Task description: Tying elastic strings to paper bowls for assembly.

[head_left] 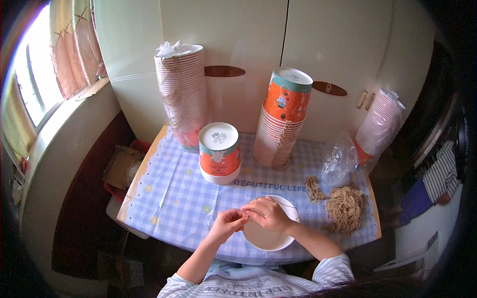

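A white paper bucket [271, 237] sits at the table's near edge, its open mouth facing me. Over its left rim my left hand [229, 224] and my right hand [268, 214] meet, both closed in a pinch with fingertips touching. A thin brown string [288, 205] crosses the bucket's mouth beside my right hand. It seems to run into my fingers, which hide the part they pinch. Right of the bucket lies a tangled heap of brown string [346, 208], with a smaller bunch of string [314, 189] beside it.
Upside-down orange buckets [218, 161] are nested in front. Behind stand a tall wrapped bucket stack [181, 89], an orange-topped stack [280, 124] and, far right, another wrapped stack [380, 121]. A clear plastic bag [339, 161] lies on the checked tablecloth [171, 198]. Cabinet doors [223, 30] close off the back.
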A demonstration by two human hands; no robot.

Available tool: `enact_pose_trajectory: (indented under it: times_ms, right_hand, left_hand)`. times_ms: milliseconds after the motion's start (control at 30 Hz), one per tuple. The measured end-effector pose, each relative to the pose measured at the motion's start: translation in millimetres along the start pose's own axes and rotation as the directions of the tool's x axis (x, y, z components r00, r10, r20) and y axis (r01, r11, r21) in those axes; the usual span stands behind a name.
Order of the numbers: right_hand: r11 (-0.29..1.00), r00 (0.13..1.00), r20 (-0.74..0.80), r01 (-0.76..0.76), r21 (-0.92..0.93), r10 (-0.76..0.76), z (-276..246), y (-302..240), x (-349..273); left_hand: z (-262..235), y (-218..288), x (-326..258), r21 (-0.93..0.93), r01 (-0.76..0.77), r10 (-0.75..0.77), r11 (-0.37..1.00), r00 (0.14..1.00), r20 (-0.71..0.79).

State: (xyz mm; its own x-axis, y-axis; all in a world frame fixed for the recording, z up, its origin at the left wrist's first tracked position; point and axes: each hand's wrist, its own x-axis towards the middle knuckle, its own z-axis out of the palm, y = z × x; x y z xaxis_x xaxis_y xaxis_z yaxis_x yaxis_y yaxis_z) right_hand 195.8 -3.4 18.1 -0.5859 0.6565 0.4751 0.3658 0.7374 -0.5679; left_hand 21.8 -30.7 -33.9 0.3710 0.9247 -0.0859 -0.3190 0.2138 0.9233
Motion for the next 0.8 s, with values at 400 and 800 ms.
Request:
enact_pose_trajectory:
  times_ms: [400,800]
  right_hand:
    - [0.962,0.969,-0.064,-0.246,-0.114,0.240,12,-24,-23]
    - [0.988,0.987,-0.042,-0.153,-0.021,0.152,0,13,-9]
  left_hand:
    - [10,-10,-7,-0.215,0.041,-0.045,0.976,0.999,-0.014]
    - [7,-13,-7,-0.271,0.008,-0.023,0.962,0.998,-0.051]
